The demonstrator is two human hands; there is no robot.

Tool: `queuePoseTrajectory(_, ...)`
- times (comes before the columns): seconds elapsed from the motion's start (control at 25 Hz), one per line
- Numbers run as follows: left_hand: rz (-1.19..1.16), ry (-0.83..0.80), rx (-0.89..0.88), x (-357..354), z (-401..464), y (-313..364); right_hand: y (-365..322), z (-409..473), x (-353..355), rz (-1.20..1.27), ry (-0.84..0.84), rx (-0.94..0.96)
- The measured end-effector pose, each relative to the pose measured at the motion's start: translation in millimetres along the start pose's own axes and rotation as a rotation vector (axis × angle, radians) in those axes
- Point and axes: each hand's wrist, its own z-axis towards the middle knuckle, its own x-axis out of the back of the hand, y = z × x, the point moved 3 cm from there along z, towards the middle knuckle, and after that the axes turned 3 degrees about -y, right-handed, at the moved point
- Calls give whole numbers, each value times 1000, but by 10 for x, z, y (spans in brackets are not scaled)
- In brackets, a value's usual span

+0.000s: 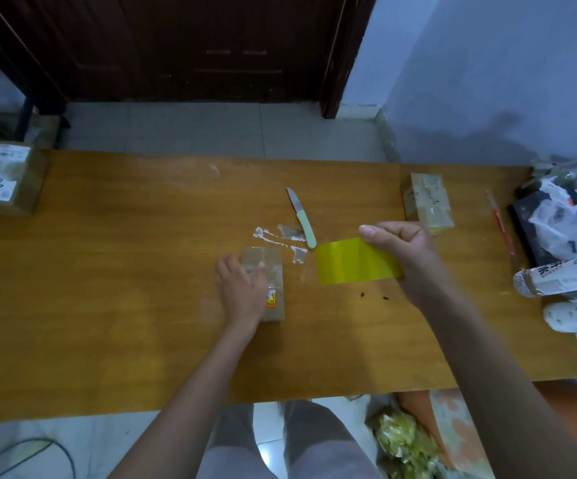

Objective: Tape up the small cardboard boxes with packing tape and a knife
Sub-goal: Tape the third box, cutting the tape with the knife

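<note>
Legibly nothing: left hand point(242, 292) flat on small box point(273, 271), right grip point(401, 248) round yellow tape point(356, 262).

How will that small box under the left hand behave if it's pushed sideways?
The small box lies flat on the smooth wooden table, so it would probably slide rather than tip. It looks light, since the left hand covers much of it. Its glossy taped top may be slippery.

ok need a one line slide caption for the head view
Left hand presses a small box on the table; right hand grips yellow tape; knife beyond.
</note>
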Motion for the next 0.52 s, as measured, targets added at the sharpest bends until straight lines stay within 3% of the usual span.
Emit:
queuePoseTrajectory(0.08,-443,-227,20,-27,-147,139,-65,-20,-57,33,-46,-8)
queuePoseTrajectory(0.16,-968,-575,284,-159,-319,251,-126,-30,-102,53,-94,13)
queuePoseTrajectory(0.24,-1356,-743,588,-229,-440,326,-200,-40,-145,47,-123,36)
queuePoseTrajectory(0.36,-1460,-675,674,-194,-397,291,-243,-58,-123,37,-114,27)
queuePoseTrajectory(0.52,-1244,-490,554,19,-265,52,-171,-68,-35,-4,-62,-2)
